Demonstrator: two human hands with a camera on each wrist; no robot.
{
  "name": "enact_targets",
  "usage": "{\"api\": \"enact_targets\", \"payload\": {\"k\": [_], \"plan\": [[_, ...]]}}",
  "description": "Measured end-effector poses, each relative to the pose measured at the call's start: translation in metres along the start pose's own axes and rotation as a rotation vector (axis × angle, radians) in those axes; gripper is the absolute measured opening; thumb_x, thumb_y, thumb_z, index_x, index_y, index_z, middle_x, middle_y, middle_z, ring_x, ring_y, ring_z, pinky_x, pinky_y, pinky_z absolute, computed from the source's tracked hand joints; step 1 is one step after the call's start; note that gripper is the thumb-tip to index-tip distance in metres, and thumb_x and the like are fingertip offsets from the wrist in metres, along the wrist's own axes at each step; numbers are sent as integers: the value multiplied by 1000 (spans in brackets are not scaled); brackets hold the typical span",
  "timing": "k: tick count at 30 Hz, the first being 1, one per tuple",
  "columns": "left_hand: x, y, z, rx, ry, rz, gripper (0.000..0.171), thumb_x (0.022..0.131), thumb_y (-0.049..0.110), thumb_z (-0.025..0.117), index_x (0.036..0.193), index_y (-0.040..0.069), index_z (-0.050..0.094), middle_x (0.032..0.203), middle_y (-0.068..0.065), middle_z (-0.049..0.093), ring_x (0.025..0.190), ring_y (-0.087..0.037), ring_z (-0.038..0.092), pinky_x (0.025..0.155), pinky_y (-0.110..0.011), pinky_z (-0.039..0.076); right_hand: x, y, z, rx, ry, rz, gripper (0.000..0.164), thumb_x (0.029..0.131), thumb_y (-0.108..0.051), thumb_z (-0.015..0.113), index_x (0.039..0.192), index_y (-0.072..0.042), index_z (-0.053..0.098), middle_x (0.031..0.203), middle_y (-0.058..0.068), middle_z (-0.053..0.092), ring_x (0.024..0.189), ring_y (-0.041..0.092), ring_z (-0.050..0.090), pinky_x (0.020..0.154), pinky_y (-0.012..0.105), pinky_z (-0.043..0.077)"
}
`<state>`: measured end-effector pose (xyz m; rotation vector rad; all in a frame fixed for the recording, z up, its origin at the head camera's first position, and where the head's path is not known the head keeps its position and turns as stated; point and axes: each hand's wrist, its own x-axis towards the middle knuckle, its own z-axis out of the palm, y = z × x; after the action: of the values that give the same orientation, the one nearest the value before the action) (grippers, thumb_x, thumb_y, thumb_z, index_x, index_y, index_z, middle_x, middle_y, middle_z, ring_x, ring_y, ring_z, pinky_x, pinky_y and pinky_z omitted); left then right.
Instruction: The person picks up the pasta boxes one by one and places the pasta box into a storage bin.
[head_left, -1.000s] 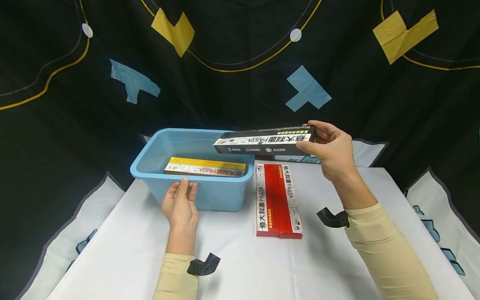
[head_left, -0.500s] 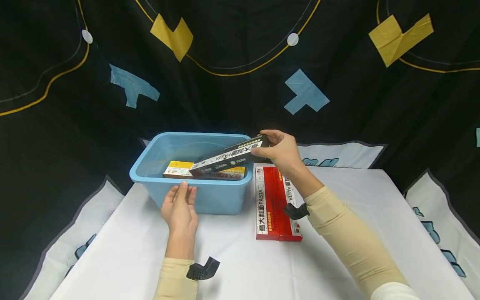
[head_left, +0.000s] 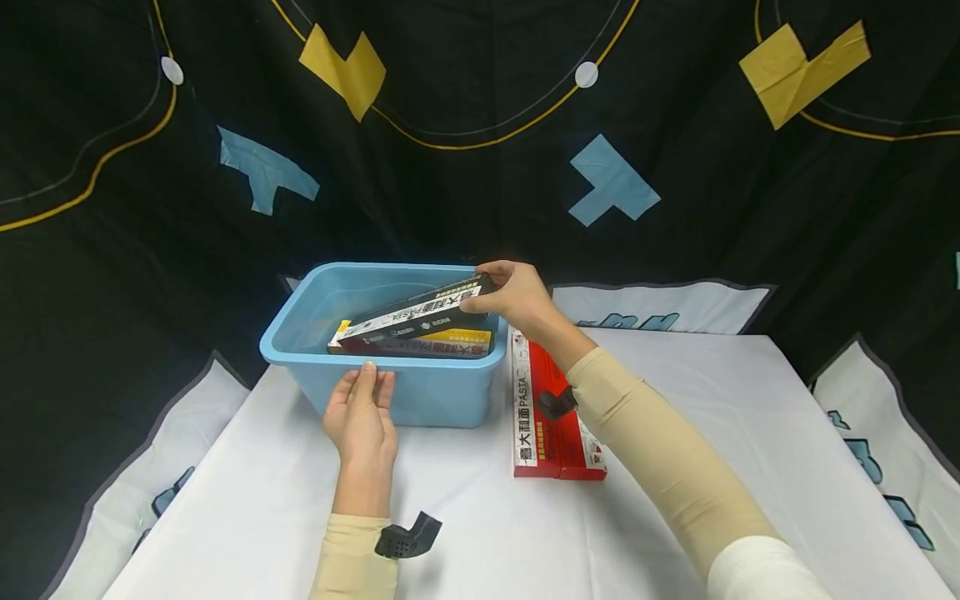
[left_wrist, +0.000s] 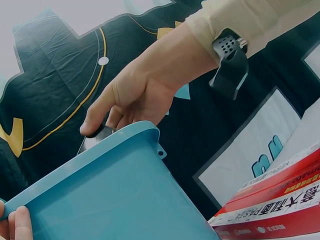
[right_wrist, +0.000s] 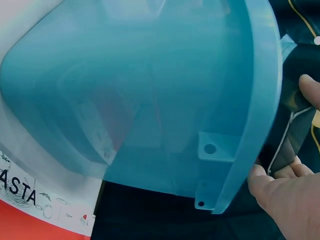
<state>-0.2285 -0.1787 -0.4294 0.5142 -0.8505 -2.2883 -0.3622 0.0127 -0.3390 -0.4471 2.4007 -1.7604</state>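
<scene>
A black pasta box (head_left: 420, 312) slants down into the blue plastic bin (head_left: 307, 359), its left end low and its right end raised. My right hand (head_left: 517, 296) grips that raised end between thumb and fingers, above the bin's right rim; the right wrist view shows the dark box end (right_wrist: 290, 135) in the fingers. Partly covered by it, a yellow pasta box (head_left: 468, 342) lies inside the bin. My left hand (head_left: 362, 417) pinches the bin's front rim, thumb on top; its fingertips (left_wrist: 21, 225) show at the rim in the left wrist view.
Red pasta boxes (head_left: 558, 450) lie side by side on the white tabletop (head_left: 675, 400), just right of the bin, partly under my right forearm. A black curtain (head_left: 465, 200) hangs behind the table.
My right hand has carried the black pasta box leftward and down; its left end has tipped down into the bin over the yellow box. The left hand stays at the rim.
</scene>
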Motion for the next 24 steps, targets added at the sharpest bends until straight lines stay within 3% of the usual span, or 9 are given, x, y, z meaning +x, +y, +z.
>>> {"api": "enact_targets", "payload": {"k": [8, 17, 24], "plan": [[-1, 1, 0, -25, -5, 3, 33, 81, 8, 81, 95, 3, 52, 95, -10, 57, 81, -16, 63, 89, -33, 57, 13, 4, 6, -48, -64, -1, 63, 72, -23, 90, 126, -15, 59, 114, 1, 63, 105, 25, 56, 89, 31, 56], [0, 1, 1, -26, 4, 7, 31, 82, 7, 80, 96, 3, 53, 95, -11, 57, 81, -16, 63, 89, -33, 58, 21, 2, 8, -309, -86, -77, 65, 73, -30, 88, 129, -12, 59, 119, 3, 62, 103, 22, 55, 86, 30, 56], [0, 1, 0, -26, -1, 8, 31, 83, 7, 79, 97, 3, 52, 97, -11, 57, 82, -16, 63, 90, -34, 57, 24, 5, 11, -385, -105, -140, 67, 76, -29, 86, 133, -9, 57, 114, 3, 64, 99, 21, 57, 83, 30, 56]]}}
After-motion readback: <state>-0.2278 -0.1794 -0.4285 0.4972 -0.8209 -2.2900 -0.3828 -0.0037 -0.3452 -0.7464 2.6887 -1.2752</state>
